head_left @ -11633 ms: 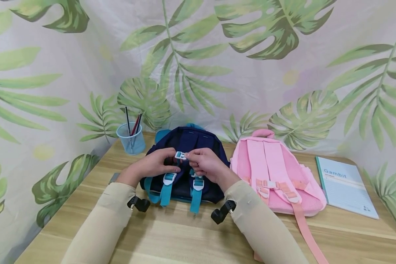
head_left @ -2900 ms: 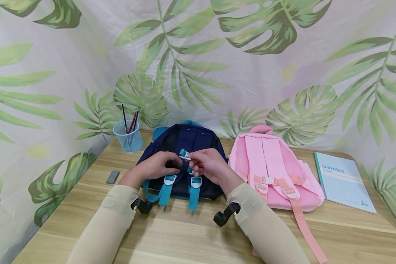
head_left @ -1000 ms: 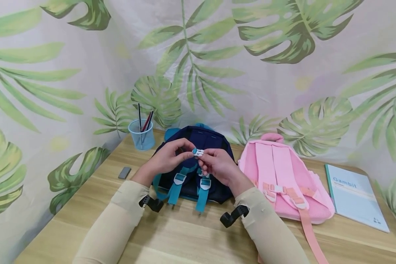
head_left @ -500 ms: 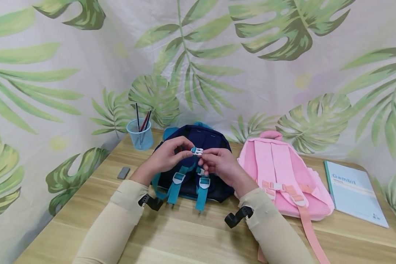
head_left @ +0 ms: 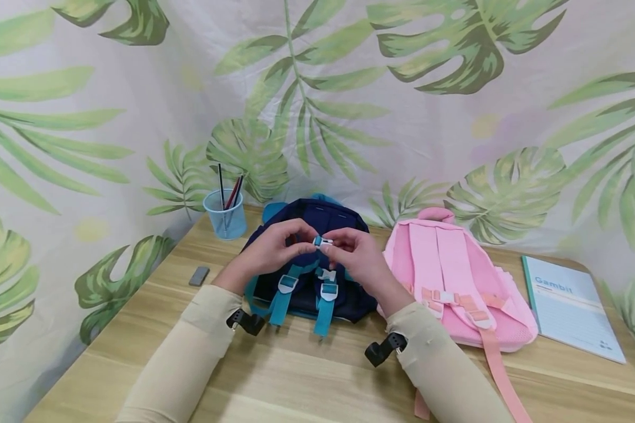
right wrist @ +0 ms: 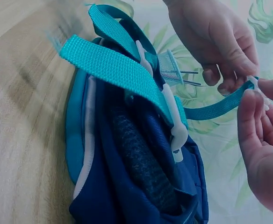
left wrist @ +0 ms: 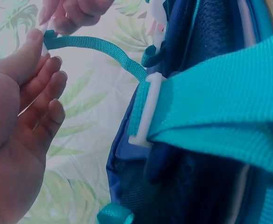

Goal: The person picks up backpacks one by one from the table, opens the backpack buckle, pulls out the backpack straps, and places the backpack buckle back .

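Note:
Above the navy backpack (head_left: 296, 217) both hands meet at a small white buckle piece (head_left: 323, 242) on a thin teal strap (left wrist: 99, 45). My left hand (head_left: 280, 247) pinches its strap end between thumb and fingers. From the other side my right hand (head_left: 364, 258) pinches the prong end, its thumb lying over the front. In the right wrist view the right fingers (right wrist: 255, 122) partly cover the piece, and the thin strap (right wrist: 216, 110) runs back to the bag. A second white buckle piece (head_left: 327, 274) hangs at the right shoulder strap, below the hands.
A pink backpack (head_left: 428, 247) lies to the right, its long strap trailing toward the front. Beyond it is a notebook (head_left: 571, 305). A blue mesh pen cup (head_left: 226, 217) stands at the back left, with a grey eraser-like block (head_left: 199, 275) nearer on the wooden table (head_left: 296, 376).
At 2.9 s ago only the right hand held the buckle piece; the left has since taken its strap end. Lately the right fingers have risen onto the prongs, uncovering the second buckle piece.

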`<state>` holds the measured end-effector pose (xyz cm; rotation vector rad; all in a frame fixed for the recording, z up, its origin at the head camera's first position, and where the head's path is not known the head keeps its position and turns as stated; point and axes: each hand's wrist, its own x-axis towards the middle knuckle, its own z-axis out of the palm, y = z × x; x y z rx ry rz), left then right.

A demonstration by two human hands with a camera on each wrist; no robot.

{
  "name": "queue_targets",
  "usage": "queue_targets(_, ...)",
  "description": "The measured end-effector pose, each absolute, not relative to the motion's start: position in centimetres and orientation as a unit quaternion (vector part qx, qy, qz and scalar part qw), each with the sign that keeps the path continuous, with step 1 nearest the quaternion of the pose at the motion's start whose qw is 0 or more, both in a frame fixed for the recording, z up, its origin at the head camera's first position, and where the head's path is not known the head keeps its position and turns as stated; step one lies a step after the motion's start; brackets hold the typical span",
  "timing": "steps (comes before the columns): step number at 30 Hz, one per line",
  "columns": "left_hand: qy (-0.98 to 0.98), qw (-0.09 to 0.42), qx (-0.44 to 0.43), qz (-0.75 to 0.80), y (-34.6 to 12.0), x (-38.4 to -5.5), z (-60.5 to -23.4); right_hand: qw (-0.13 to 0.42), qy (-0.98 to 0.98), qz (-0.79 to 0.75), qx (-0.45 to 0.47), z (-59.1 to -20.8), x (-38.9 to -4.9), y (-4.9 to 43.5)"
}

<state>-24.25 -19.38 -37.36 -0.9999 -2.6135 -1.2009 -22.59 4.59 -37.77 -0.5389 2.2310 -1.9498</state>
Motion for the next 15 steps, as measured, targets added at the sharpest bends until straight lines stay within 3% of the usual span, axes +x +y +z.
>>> queue_targets(8, -0.901, -0.063, -0.278, -0.326, -20.3, -24.8, -38.9, 0.074, 0.72, -0.673, -0.151, -38.0, -22.7, 5.1)
queue_targets(15, -0.912, -0.1, -0.283, -0.279, -20.6, -25.0, -40.2, 0.085, 0.71, -0.682, -0.152, -37.7, -22.6, 5.3)
